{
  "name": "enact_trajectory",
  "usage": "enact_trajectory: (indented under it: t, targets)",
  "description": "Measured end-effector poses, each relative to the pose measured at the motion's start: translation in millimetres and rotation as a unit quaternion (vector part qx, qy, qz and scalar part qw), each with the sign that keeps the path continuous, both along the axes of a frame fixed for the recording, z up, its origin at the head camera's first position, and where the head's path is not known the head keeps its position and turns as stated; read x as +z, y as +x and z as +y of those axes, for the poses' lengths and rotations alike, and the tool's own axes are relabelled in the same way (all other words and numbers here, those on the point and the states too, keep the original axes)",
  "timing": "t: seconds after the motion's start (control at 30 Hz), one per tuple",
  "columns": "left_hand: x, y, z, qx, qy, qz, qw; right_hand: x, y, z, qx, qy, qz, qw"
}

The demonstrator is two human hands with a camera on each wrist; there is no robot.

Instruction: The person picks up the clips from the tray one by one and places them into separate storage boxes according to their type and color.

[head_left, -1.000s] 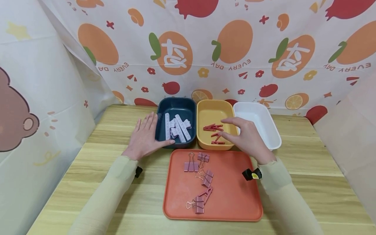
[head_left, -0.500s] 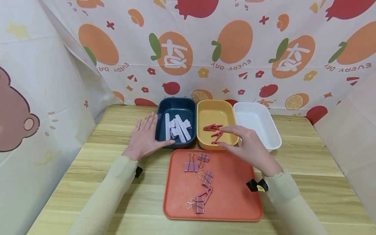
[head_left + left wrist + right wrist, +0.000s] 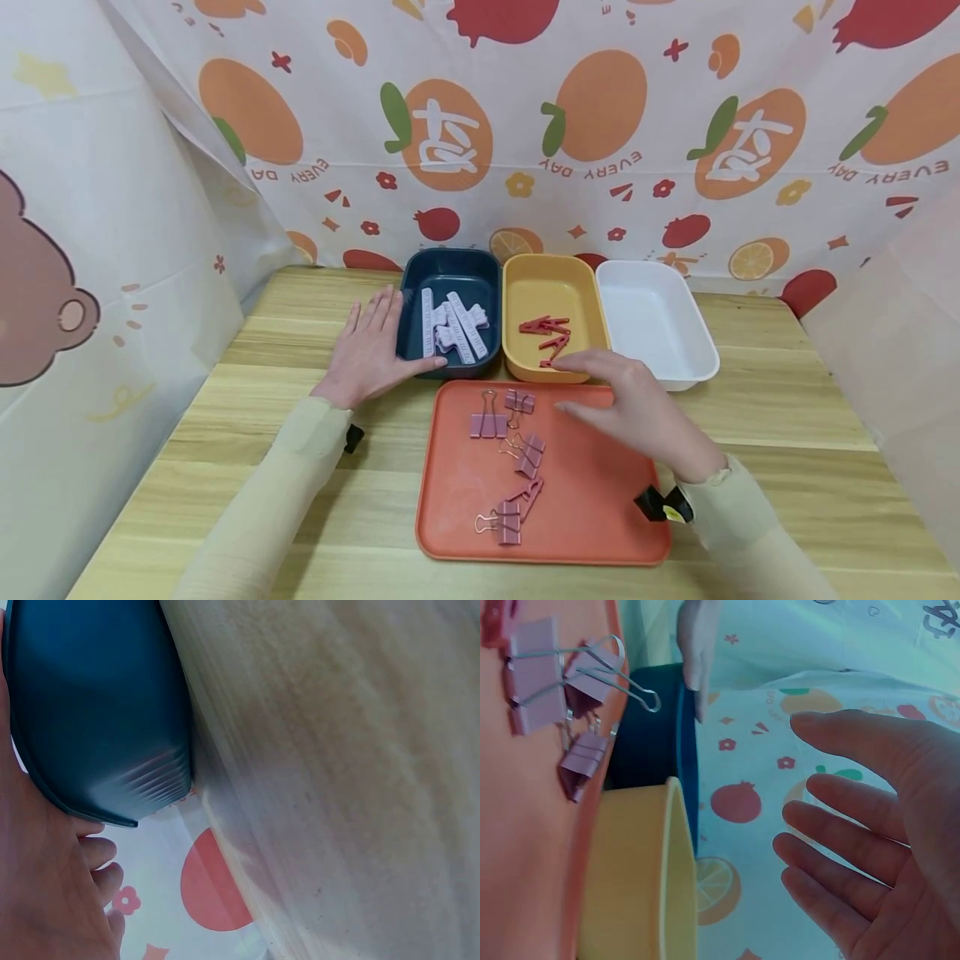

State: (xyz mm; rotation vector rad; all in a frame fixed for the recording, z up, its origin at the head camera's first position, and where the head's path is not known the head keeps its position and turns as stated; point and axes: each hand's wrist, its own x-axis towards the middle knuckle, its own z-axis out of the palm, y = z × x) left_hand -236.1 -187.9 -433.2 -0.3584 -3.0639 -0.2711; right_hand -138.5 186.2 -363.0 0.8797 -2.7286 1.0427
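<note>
My left hand (image 3: 367, 350) rests with spread, straight fingers along the left rim of a dark blue bin (image 3: 491, 275), its thumb over the near edge. Several white ruler-marked clips (image 3: 467, 327) lie in that bin. My right hand (image 3: 626, 404), empty with thumb and fingers apart, hovers above the orange tray (image 3: 600, 517) by the yellow bin's (image 3: 551, 287) near edge. Red clothespins (image 3: 555, 343) lie in the yellow bin. On the tray are several pink binder clips (image 3: 489, 426) and one pinkish-red clothespin (image 3: 532, 497). In the right wrist view, the right hand's (image 3: 877, 825) fingers are extended.
A white bin (image 3: 660, 317) stands right of the yellow one, all three bins side by side behind the tray. A wooden table (image 3: 360, 533) carries everything. A printed cloth (image 3: 517, 100) hangs behind the bins.
My right hand has drawn back from over the yellow bin toward the tray, with nothing in it. The left hand has stayed in place on the blue bin.
</note>
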Motion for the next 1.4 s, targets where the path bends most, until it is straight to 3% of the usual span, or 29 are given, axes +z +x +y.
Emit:
enact_trajectory:
  t: [0.5, 0.83, 1.0, 1.4]
  targets:
    - [-0.1, 0.6, -0.9, -0.001, 0.003, 0.0, 1.0, -19.0, 17.7, -9.1, 0.038, 0.047, -0.043, 0.9973]
    - [-1.1, 1.3, -1.5, -0.002, 0.008, -0.001, 1.0, -40.9, 24.7, -16.6, 0.098, 0.065, -0.076, 0.9902]
    - [-1.7, 0.5, -1.0, -0.002, 0.009, -0.001, 1.0, -50.2, 27.9, -18.3, 0.122, 0.065, -0.071, 0.9878]
    - [-1.7, 1.4, -0.8, 0.001, 0.009, 0.001, 1.0, -68.2, 35.9, -24.4, 0.134, 0.127, -0.111, 0.9765]
